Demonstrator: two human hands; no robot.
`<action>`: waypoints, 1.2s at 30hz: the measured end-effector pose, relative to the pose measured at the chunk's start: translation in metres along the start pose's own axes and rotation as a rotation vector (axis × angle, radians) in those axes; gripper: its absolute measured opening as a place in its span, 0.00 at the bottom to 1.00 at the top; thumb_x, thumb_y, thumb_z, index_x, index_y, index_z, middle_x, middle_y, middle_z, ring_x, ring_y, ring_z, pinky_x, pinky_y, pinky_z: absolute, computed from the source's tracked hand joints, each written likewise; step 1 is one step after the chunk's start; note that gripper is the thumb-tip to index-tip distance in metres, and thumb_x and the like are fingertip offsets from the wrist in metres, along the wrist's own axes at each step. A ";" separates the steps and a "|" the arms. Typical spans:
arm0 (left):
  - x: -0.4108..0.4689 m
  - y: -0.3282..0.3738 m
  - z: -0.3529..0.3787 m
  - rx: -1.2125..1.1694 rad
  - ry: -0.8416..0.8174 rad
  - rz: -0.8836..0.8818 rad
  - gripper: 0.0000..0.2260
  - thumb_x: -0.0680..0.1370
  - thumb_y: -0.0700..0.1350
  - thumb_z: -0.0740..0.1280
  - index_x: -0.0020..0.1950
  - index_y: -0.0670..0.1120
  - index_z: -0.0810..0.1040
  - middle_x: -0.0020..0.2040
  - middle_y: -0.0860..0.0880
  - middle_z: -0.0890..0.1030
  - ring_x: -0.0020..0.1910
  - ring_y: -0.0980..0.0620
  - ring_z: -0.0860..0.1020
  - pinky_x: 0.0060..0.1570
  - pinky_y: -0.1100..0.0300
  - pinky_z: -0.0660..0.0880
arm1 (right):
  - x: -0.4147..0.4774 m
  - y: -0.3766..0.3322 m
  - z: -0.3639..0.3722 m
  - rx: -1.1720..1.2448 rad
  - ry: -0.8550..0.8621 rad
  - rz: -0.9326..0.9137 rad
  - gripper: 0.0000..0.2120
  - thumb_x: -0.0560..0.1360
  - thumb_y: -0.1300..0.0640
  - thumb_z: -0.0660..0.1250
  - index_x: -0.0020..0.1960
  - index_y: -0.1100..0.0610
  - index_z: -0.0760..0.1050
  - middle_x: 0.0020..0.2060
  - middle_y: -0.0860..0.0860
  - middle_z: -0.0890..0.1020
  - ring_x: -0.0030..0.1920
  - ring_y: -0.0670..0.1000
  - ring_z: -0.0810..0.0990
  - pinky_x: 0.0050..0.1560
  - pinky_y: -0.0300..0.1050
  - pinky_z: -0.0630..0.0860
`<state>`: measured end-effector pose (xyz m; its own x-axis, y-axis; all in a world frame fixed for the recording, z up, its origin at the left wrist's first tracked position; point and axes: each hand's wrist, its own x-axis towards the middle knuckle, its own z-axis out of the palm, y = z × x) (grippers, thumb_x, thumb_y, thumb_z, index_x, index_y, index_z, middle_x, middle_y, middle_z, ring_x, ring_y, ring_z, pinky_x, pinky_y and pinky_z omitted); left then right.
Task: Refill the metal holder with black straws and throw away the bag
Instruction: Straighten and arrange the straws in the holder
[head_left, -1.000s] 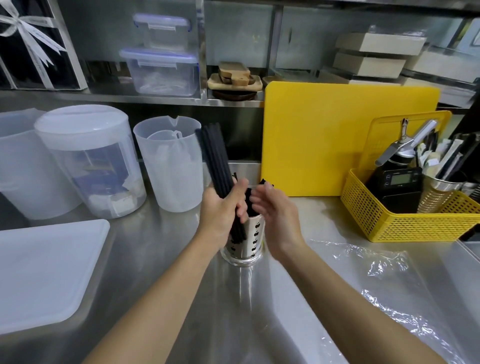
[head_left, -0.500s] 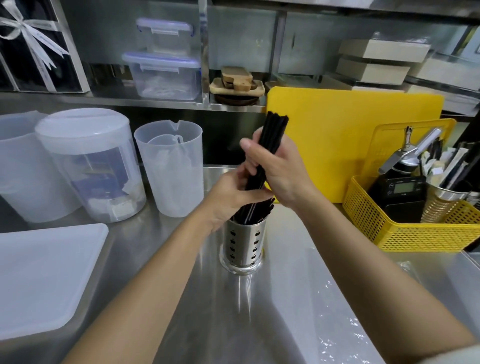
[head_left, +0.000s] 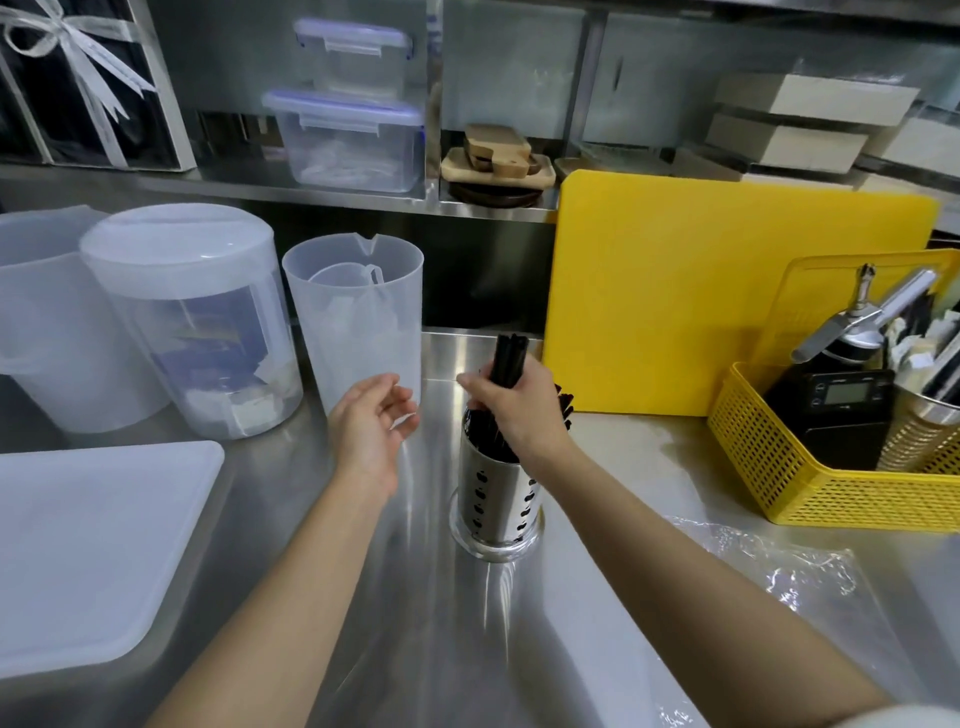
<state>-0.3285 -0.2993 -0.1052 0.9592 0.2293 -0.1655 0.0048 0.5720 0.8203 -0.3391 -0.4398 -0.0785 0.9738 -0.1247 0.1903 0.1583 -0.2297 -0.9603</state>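
A perforated metal holder (head_left: 498, 506) stands upright on the steel counter, in the middle of the head view. Black straws (head_left: 510, 358) stick up out of it. My right hand (head_left: 517, 410) is closed around the bundle just above the holder's rim, hiding the rim's right part. Some straw tips fan out to the right behind that hand. My left hand (head_left: 370, 423) hovers left of the holder with fingers spread and nothing in it. The clear plastic bag (head_left: 789, 566) lies flat and crumpled on the counter to the right, partly under my right forearm.
A yellow cutting board (head_left: 727, 291) leans behind the holder. A yellow basket (head_left: 810, 483) with tools sits at the right. Translucent jugs (head_left: 358, 322) and a lidded container (head_left: 197, 322) stand at the left, with a white board (head_left: 88, 545) in front of them.
The straw bundle has sunk lower into the holder under my right hand. My left hand has let go of the straws and moved off to the left, opening.
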 end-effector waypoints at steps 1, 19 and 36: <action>0.001 -0.002 -0.001 0.012 0.000 -0.004 0.04 0.75 0.38 0.63 0.41 0.43 0.75 0.29 0.49 0.78 0.26 0.55 0.76 0.27 0.64 0.74 | 0.000 0.003 0.003 -0.009 -0.019 0.024 0.09 0.70 0.60 0.72 0.37 0.55 0.71 0.31 0.50 0.77 0.33 0.48 0.77 0.41 0.44 0.74; 0.003 -0.008 0.017 0.386 -0.301 0.185 0.08 0.77 0.40 0.61 0.43 0.43 0.79 0.41 0.43 0.82 0.43 0.48 0.80 0.50 0.54 0.75 | 0.020 -0.011 -0.081 -0.161 0.146 -0.035 0.13 0.75 0.52 0.66 0.52 0.61 0.75 0.40 0.54 0.78 0.39 0.51 0.75 0.40 0.48 0.73; 0.024 0.001 0.090 1.453 -0.930 0.431 0.19 0.74 0.56 0.65 0.64 0.52 0.72 0.63 0.50 0.75 0.60 0.55 0.71 0.59 0.55 0.69 | 0.031 0.049 -0.076 -0.601 -0.134 0.048 0.10 0.75 0.50 0.64 0.40 0.54 0.68 0.29 0.46 0.72 0.29 0.44 0.68 0.23 0.31 0.65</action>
<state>-0.2805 -0.3642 -0.0592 0.7857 -0.6130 0.0831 -0.5382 -0.6112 0.5804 -0.3136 -0.5283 -0.1045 0.9957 -0.0348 0.0854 0.0323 -0.7357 -0.6765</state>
